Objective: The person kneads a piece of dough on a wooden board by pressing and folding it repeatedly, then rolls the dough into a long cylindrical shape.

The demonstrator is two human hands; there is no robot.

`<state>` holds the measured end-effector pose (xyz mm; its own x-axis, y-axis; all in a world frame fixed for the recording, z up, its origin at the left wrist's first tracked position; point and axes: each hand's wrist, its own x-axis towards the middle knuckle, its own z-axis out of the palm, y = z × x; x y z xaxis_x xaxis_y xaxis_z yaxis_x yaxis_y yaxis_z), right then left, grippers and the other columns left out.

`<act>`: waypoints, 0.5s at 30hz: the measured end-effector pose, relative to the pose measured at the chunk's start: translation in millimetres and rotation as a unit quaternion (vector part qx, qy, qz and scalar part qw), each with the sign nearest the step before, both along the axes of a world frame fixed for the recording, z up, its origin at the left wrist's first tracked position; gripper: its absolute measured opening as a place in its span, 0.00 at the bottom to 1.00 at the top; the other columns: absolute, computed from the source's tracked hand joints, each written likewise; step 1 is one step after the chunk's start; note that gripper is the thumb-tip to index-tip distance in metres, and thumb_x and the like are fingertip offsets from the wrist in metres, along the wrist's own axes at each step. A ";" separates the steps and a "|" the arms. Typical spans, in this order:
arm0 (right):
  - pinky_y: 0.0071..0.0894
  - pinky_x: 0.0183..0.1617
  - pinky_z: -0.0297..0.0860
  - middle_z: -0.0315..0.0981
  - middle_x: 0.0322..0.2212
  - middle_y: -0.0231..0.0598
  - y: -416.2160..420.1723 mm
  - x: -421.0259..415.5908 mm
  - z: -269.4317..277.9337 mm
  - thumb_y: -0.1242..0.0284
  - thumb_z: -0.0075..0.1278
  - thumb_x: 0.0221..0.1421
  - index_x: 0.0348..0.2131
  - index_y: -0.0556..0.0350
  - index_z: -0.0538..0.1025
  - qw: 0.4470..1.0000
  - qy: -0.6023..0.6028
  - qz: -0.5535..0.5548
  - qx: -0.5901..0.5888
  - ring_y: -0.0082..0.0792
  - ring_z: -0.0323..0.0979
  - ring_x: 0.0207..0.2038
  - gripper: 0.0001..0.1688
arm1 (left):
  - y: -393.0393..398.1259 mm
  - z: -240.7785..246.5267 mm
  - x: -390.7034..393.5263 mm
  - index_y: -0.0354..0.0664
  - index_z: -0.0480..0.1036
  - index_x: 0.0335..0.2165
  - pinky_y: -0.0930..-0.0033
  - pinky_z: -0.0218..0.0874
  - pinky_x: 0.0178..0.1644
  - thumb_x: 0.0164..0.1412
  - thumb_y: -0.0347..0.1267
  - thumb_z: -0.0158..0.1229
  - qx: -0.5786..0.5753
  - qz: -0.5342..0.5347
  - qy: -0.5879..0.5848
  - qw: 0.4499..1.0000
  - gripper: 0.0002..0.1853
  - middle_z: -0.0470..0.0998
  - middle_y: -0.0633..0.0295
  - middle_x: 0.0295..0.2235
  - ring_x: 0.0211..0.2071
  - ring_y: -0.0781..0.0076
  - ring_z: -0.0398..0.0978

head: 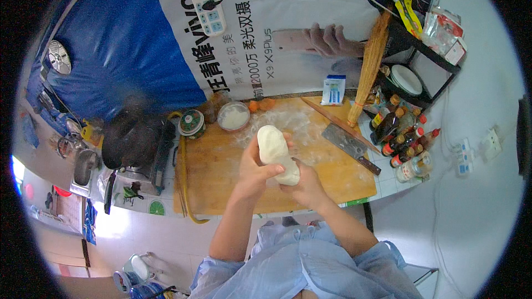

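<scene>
A long lump of pale dough (273,146) is held up above the floured wooden board (216,174). My left hand (254,169) wraps its left side, with the thumb lying across the front. Around the lower right end of the dough curls my right hand (306,186). The dough narrows slightly in the middle, and its upper end is rounded. White flour (291,120) is smeared over the far part of the board. To the right lie a cleaver (344,141) and a thin wooden rolling pin (332,121).
A bowl of white flour (233,116) and a lidded tin (192,123) stand along the board's far left. A black wok (126,141) sits on a stove at left. Several sauce bottles (405,133) crowd the right, near a straw broom (370,66) and a black shelf (432,56).
</scene>
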<state>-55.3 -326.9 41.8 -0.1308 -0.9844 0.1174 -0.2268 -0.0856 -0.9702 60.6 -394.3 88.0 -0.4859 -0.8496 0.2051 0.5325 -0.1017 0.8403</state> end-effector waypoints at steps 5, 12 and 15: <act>0.33 0.39 0.69 0.75 0.32 0.43 8.5 -0.4 0.8 0.72 0.60 0.38 0.44 0.55 0.67 0.976 0.195 -0.087 0.050 0.35 0.74 0.36 0.31 | 19.2 12.3 -18.5 0.36 0.69 0.41 0.76 0.63 0.30 0.44 0.25 0.64 -0.057 0.149 -0.125 0.979 0.22 0.72 0.66 0.26 0.27 0.80 0.70; 0.44 0.45 0.67 0.70 0.42 0.49 11.9 -16.8 9.8 0.69 0.63 0.35 0.46 0.51 0.66 0.998 0.010 0.044 -0.051 0.46 0.70 0.45 0.36 | 31.3 3.4 -19.3 0.36 0.71 0.29 0.80 0.56 0.21 0.51 0.26 0.59 -0.045 0.059 -0.111 0.991 0.06 0.69 0.69 0.19 0.20 0.84 0.67; 0.35 0.42 0.67 0.71 0.40 0.42 5.8 -23.1 0.8 0.74 0.61 0.36 0.46 0.53 0.66 0.993 0.005 0.116 -0.011 0.35 0.70 0.41 0.34 | 25.5 -11.0 -18.3 0.38 0.70 0.26 0.79 0.58 0.25 0.48 0.29 0.63 0.028 -0.050 -0.011 0.998 0.09 0.72 0.67 0.24 0.24 0.83 0.67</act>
